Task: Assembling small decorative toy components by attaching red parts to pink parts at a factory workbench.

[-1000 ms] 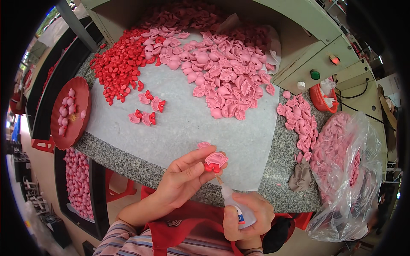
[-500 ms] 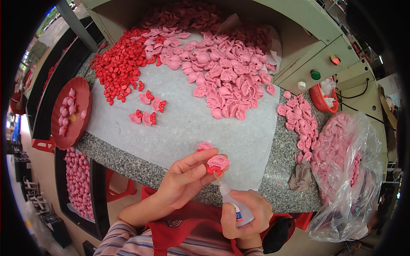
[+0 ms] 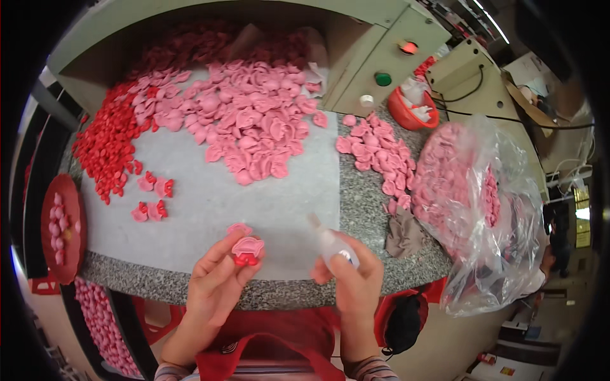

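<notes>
At the near edge of the table, my left hand (image 3: 217,274) pinches a pink hollow plastic shell piece (image 3: 248,246) with a red plastic part (image 3: 246,259) along its lower side. Just beyond those fingers lies a similar pink piece (image 3: 239,227), partly hidden by the hand. My right hand (image 3: 357,279) is wrapped round a translucent squeeze bottle (image 3: 340,249) with a thin nozzle. The nozzle, blurred by motion, points up and leftward, apart from the held piece. Several joined pink-and-red pieces (image 3: 154,211) lie on the white sheet (image 3: 190,244) to the left.
Heaps of pink shells (image 3: 254,114) and red parts (image 3: 105,152) cover the back and left. More pink pieces (image 3: 379,152) lie on the granite tabletop (image 3: 362,209), beside a plastic bag (image 3: 502,241) and a grey-brown cloth (image 3: 410,233). A red dish (image 3: 75,238) stands far left.
The bottle's nozzle has drawn away from the held piece, to the right, and my hands are farther apart. The whole view has swung rightward.
</notes>
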Available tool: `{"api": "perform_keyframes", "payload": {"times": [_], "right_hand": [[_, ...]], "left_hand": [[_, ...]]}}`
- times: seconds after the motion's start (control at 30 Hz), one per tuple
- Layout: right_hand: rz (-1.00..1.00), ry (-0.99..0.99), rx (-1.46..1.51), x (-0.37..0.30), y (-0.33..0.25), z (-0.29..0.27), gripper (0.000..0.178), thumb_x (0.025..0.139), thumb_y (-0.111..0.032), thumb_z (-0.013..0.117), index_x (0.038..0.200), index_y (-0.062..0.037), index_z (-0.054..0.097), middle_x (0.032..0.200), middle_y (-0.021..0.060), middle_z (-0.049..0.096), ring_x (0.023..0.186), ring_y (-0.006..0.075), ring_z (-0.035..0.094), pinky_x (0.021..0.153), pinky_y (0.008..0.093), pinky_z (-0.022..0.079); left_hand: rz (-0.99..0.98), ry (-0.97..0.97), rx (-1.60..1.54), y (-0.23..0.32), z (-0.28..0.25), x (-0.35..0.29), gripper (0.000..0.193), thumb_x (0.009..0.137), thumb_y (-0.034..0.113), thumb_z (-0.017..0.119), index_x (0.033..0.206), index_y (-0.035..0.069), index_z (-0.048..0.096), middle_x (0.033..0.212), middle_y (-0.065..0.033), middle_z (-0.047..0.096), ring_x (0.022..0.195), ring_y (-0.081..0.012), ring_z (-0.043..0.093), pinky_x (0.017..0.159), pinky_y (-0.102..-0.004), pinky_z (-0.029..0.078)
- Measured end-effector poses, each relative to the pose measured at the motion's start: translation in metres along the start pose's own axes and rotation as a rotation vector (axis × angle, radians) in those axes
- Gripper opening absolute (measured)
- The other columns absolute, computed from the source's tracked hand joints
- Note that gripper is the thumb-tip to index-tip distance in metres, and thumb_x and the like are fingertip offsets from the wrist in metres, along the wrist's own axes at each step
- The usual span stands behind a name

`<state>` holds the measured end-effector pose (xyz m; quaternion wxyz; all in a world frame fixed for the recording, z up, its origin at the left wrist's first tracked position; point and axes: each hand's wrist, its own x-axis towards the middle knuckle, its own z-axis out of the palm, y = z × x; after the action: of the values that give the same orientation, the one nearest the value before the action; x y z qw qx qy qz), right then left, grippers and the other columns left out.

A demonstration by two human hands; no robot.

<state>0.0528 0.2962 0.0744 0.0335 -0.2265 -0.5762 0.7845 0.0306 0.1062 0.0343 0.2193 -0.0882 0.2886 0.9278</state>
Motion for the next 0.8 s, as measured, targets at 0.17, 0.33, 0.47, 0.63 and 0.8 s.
{"api": "perform_keyframes", "payload": {"times": [0.17, 0.33, 0.47, 0.63, 0.8], "right_hand": [[-0.386, 0.367, -0.467, 0.084, 0.018, -0.101, 0.025, 0.069, -0.002, 0.060, 0.093, -0.0047, 0.054, 0.080, 0.0101, 0.059, 0.073, 0.0191, 0.058, 0.057, 0.0315, 0.049], [-0.642, 0.615, -1.389, 0.121, -0.004, -0.104, 0.018, 0.068, -0.013, 0.068, 0.081, -0.0051, 0.058, 0.078, 0.0115, 0.059, 0.068, 0.0273, 0.059, 0.058, 0.0381, 0.047], [-0.706, 0.571, -1.467, 0.124, -0.001, -0.105, 0.019, 0.066, -0.017, 0.071, 0.077, -0.0064, 0.061, 0.076, 0.0122, 0.060, 0.063, 0.0327, 0.058, 0.056, 0.0409, 0.045], [0.057, -0.022, -0.453, 0.064, 0.016, -0.032, 0.019, 0.071, -0.012, 0.069, 0.085, -0.0006, 0.063, 0.069, 0.0013, 0.059, 0.052, 0.0044, 0.050, 0.041, 0.0180, 0.036], [-0.476, 0.112, -1.051, 0.055, 0.032, -0.035, 0.019, 0.069, -0.005, 0.067, 0.087, -0.0014, 0.064, 0.078, 0.0062, 0.064, 0.063, 0.0127, 0.059, 0.055, 0.0226, 0.047]], "left_hand": [[-0.016, -0.031, 0.010, -0.003, 0.007, 0.000, 0.045, 0.085, 0.009, 0.053, 0.126, -0.003, 0.038, 0.121, -0.0188, 0.047, 0.109, -0.0300, 0.050, 0.093, -0.0383, 0.043], [-0.042, -0.037, 0.016, -0.010, 0.011, -0.001, 0.044, 0.085, 0.008, 0.052, 0.125, -0.004, 0.038, 0.121, -0.0191, 0.047, 0.109, -0.0299, 0.050, 0.092, -0.0379, 0.044], [-0.027, -0.016, 0.022, -0.007, 0.008, 0.000, 0.045, 0.085, 0.008, 0.052, 0.126, -0.004, 0.037, 0.121, -0.0196, 0.047, 0.108, -0.0303, 0.051, 0.092, -0.0381, 0.044], [-0.051, 0.004, -0.031, -0.007, 0.007, 0.007, 0.046, 0.086, 0.009, 0.052, 0.126, -0.004, 0.036, 0.120, -0.0197, 0.047, 0.108, -0.0301, 0.051, 0.092, -0.0370, 0.044], [-0.103, -0.018, -0.086, -0.003, 0.006, 0.003, 0.047, 0.086, 0.011, 0.052, 0.127, -0.003, 0.035, 0.119, -0.0188, 0.049, 0.107, -0.0296, 0.052, 0.092, -0.0362, 0.044]]}}
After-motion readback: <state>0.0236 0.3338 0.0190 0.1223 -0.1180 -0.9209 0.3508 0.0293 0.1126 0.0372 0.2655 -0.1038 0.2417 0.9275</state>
